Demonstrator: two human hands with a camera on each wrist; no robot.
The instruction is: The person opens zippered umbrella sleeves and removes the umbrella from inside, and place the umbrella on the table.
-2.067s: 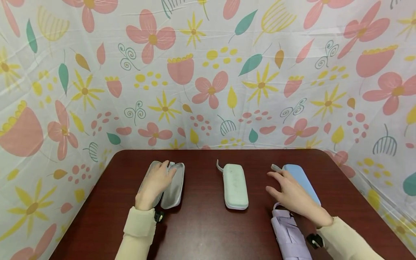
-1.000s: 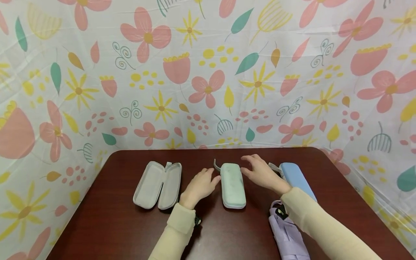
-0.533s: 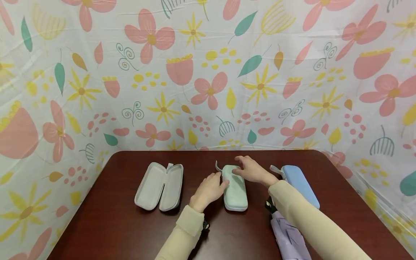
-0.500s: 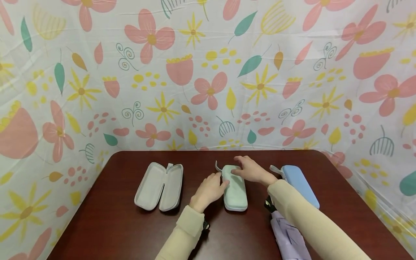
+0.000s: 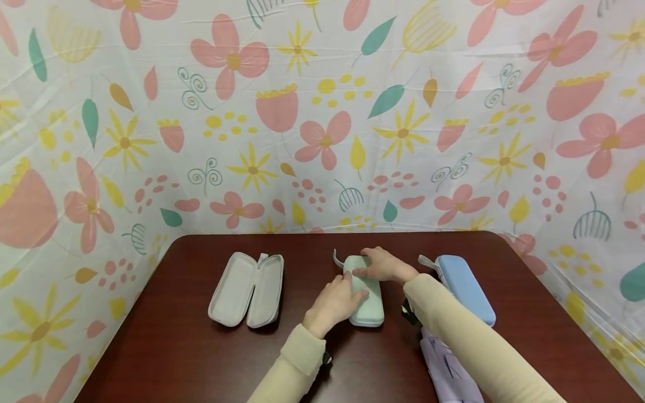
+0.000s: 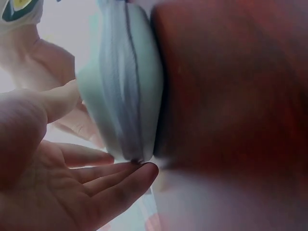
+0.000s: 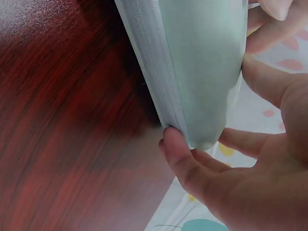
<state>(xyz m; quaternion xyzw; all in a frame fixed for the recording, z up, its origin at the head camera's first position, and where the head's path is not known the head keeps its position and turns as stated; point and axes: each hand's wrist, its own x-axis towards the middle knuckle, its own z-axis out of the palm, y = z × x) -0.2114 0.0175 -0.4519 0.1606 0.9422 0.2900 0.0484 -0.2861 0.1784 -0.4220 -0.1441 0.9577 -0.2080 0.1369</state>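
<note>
Cloth with a floral print (image 5: 322,67) is hanging behind the desk (image 5: 201,358). Near the desk's middle, a closed green case (image 5: 370,308) is lying between an open grey case (image 5: 232,296) and a blue case (image 5: 466,288). The right hand (image 5: 385,266) is gripping its far end, fingers bent round it; the left hand (image 5: 335,302) is touching its side, fingers loosely extended. Should that right grip be slackening, a pull along the zip (image 7: 153,62) could be skidding the case. No brand, label or writing is showing legibly.
</note>
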